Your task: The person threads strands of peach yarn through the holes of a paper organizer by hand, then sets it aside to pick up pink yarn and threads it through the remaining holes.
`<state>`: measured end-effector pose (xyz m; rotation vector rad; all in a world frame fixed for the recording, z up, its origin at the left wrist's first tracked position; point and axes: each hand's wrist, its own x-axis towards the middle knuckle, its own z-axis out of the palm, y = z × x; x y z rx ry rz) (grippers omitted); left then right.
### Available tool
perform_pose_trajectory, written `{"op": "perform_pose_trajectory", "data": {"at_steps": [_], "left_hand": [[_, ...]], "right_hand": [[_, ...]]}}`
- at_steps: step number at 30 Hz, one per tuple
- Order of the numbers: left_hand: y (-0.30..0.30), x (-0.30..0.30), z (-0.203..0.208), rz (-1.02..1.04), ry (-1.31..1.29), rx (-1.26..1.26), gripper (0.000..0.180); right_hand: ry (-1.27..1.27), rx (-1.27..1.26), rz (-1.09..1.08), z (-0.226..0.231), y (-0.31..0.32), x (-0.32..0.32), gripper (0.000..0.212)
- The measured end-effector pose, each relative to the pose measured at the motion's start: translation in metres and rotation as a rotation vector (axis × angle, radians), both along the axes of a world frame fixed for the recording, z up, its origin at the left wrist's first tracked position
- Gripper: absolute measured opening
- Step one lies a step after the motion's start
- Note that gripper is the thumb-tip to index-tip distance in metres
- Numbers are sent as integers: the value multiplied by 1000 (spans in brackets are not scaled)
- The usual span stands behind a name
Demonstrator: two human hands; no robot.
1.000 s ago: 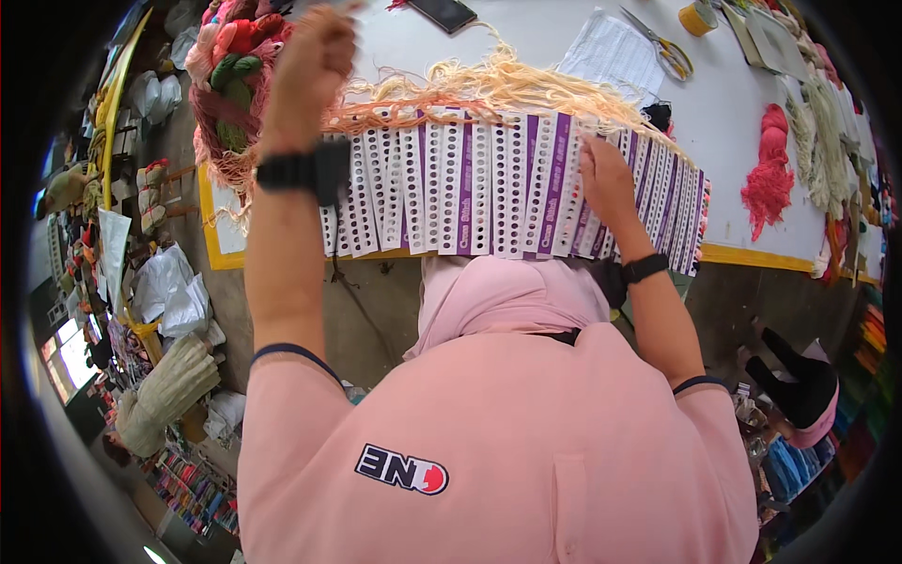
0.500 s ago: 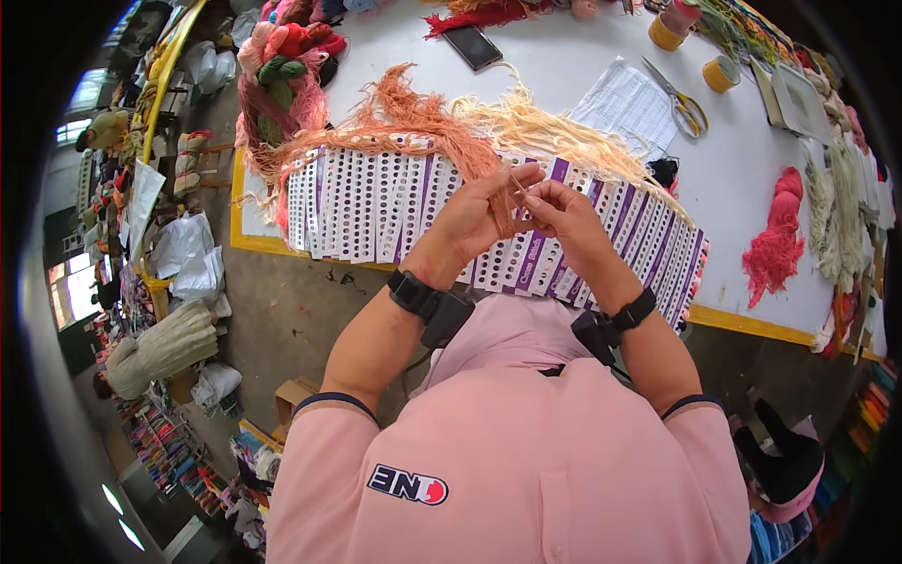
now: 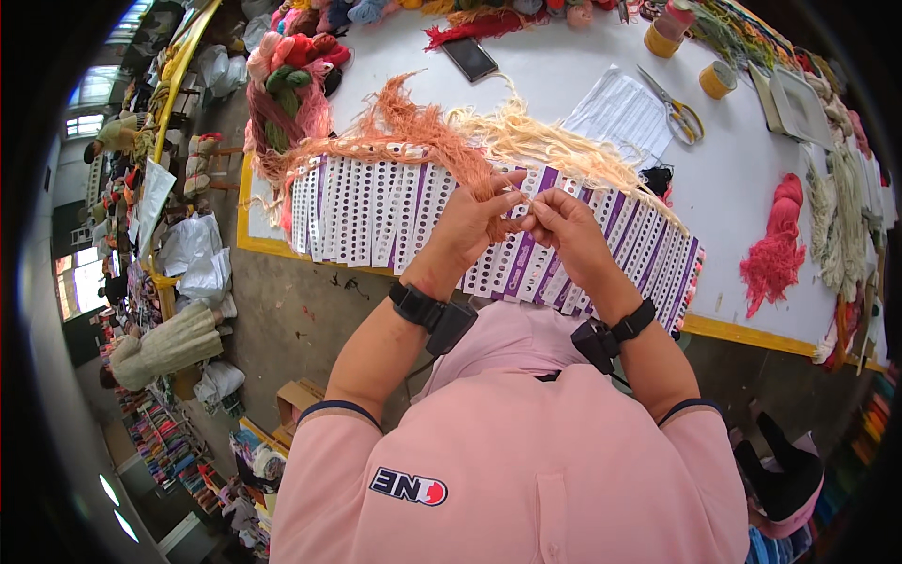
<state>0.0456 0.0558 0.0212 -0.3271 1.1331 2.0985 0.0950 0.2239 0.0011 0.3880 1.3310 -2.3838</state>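
Observation:
A loose bundle of rust-orange thread [image 3: 404, 117] trails across a row of white and purple cards [image 3: 371, 211] punched with holes. My left hand [image 3: 467, 226] is closed around the near end of this bundle, over the cards. Just to its right, the fingertips of my right hand [image 3: 573, 240] are pinched together. They meet my left fingertips, and a thin strand seems to run between them, though it is too fine to follow. Pale cream thread [image 3: 526, 132] lies along the far edge of the cards.
Red, pink and green skeins [image 3: 291, 80] pile up at the table's left corner. A phone [image 3: 470, 59], a paper sheet [image 3: 620, 113], scissors [image 3: 681, 117] and a yellow spool [image 3: 718, 81] lie farther back. A pink-red skein [image 3: 776, 240] rests at right. People are in the left background.
My left thumb has come down toward the pinch, and its fingers have closed more on the rust-orange thread. My right fingertips have shifted slightly right and down. The whole view has shifted a little.

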Motion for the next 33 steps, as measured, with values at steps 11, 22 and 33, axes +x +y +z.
{"op": "perform_pose_trajectory", "data": {"at_steps": [11, 22, 33], "left_hand": [[-13, -10, -10, -66, 27, -26, 41], [-13, -19, -2, -169, 220, -47, 48], [4, 4, -14, -241, 422, -292, 68]], "right_hand": [[-8, -75, -91, -7, 20, 2, 13], [-80, -390, -225, -19, 36, 3, 10], [-53, 149, -88, 5, 2, -1, 15]]}}
